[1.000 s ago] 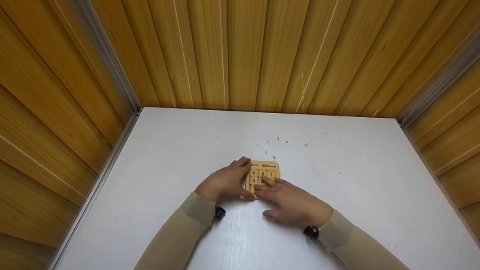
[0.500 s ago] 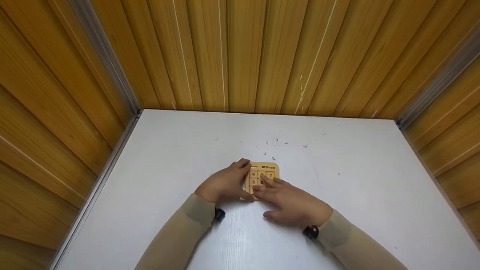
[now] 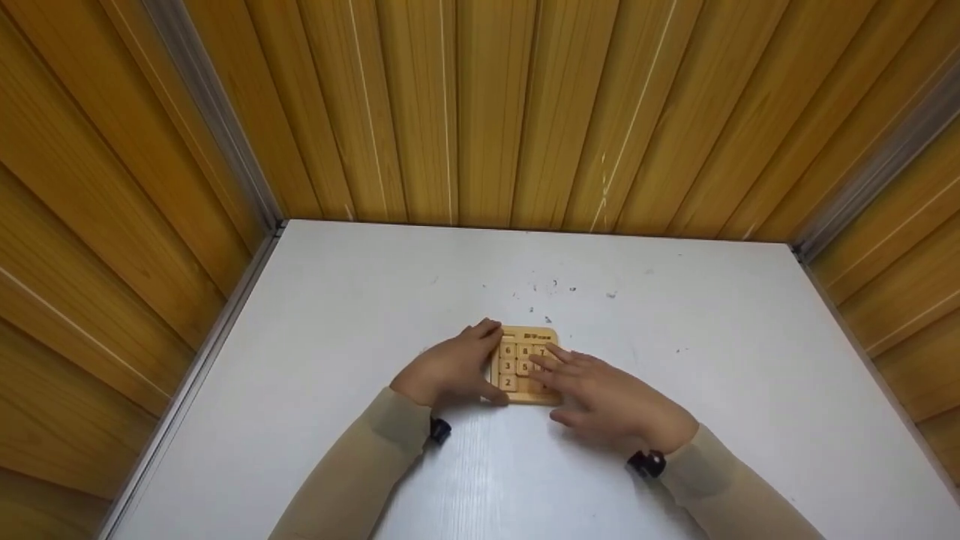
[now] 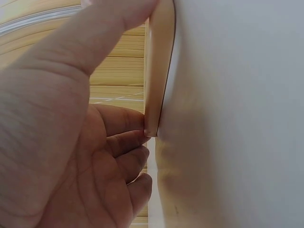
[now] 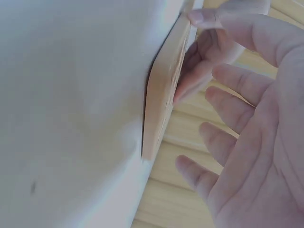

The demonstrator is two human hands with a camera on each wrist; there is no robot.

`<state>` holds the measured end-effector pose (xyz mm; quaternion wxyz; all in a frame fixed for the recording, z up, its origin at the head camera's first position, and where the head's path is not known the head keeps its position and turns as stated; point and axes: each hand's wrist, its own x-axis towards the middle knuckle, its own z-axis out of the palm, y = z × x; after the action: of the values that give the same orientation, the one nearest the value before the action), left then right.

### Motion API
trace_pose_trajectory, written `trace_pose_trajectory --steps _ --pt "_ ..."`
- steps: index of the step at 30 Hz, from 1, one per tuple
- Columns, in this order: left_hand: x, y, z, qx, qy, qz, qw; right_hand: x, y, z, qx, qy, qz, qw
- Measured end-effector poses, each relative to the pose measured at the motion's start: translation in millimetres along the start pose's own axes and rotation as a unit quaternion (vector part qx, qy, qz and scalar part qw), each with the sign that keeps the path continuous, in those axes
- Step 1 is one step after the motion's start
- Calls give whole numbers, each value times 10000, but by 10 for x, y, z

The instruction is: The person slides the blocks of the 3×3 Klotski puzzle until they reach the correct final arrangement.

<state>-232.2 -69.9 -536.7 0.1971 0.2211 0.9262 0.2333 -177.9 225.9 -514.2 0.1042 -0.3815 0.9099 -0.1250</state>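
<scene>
A wooden number slide puzzle point(image 3: 517, 361) lies flat on the white table, its tiles 6, 8, 3, 5 and 2 readable. My left hand point(image 3: 450, 366) holds its left side, fingers at the far corner and thumb at the near corner. In the left wrist view, the puzzle's side edge point(image 4: 159, 71) runs between thumb and fingertips. Over the right-hand tiles my right hand point(image 3: 611, 397) spreads its fingers, covering part of them. A bare slot shows right of tile 2. The right wrist view has the puzzle's edge point(image 5: 156, 104) beside my spread right fingers point(image 5: 225, 107).
The white table point(image 3: 360, 285) carries small dark marks point(image 3: 572, 289) beyond the puzzle. Wood-look panel walls point(image 3: 487, 112) stand along its back and both sides. A dark wrist device point(image 3: 440, 430) sits at the left cuff, another point(image 3: 646, 463) at the right.
My right hand has shifted right across the puzzle, uncovering tile 2 and the bare slot beside it. The left hand keeps its hold, and the puzzle stays in place.
</scene>
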Motion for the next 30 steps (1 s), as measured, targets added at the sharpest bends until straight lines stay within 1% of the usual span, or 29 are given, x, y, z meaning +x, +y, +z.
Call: trace_pose_trajectory --steps 7,18,25,30 --pt "5 -13 2 54 -30 -17 10000 -120 85 9 -137 9 138 9998" --pt "-16 10 -14 -3 -62 -120 9999 -173 106 60 -271 -7 -15 9996" --pt "-17 10 -19 26 -58 -73 10000 -209 96 89 -224 -164 172 9995" --pt "-18 11 -15 12 -70 -75 9999 -226 88 122 -221 -135 220 9994"
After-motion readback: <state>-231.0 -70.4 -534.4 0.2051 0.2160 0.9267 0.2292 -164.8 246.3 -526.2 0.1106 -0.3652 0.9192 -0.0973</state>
